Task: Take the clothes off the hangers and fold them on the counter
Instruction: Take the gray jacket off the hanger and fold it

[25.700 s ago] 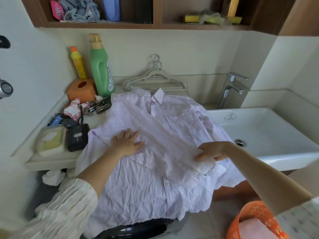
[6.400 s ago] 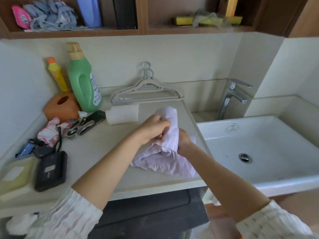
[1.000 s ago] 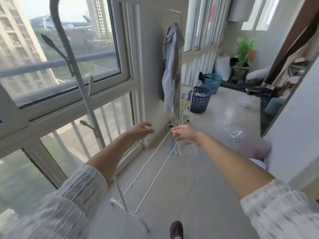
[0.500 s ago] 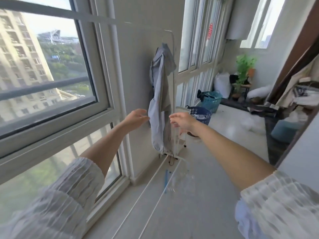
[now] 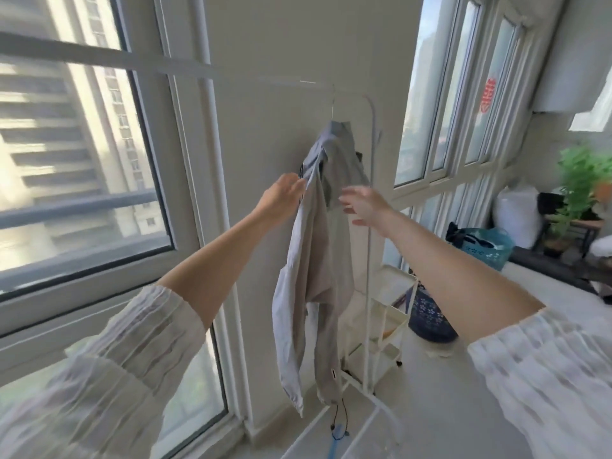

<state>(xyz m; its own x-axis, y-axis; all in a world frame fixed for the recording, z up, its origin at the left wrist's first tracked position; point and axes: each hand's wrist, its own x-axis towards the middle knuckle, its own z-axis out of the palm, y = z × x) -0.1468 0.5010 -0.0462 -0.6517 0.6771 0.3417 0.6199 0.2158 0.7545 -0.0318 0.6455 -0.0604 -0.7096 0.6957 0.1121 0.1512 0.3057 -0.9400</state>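
The left hand (image 5: 280, 198) is closed on the front edge of the grey jacket (image 5: 318, 260) at frame centre. The right hand (image 5: 362, 202) is held spread just beside the jacket's right edge, gripping nothing. The jacket is hung from a hanger (image 5: 332, 104) on a white rack (image 5: 372, 226). Open floor (image 5: 463, 409) is seen at lower right; a window (image 5: 82, 144) borders the left.

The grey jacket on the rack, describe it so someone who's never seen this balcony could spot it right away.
Find the plain wall strip between the two big windows; a white metal clothes rack stands against it. On its top rail, a thin wire hanger holds the pale grey lightweight jacket, the only garment there, with a black drawcord dangling at its hem. The left hand touches its edge.
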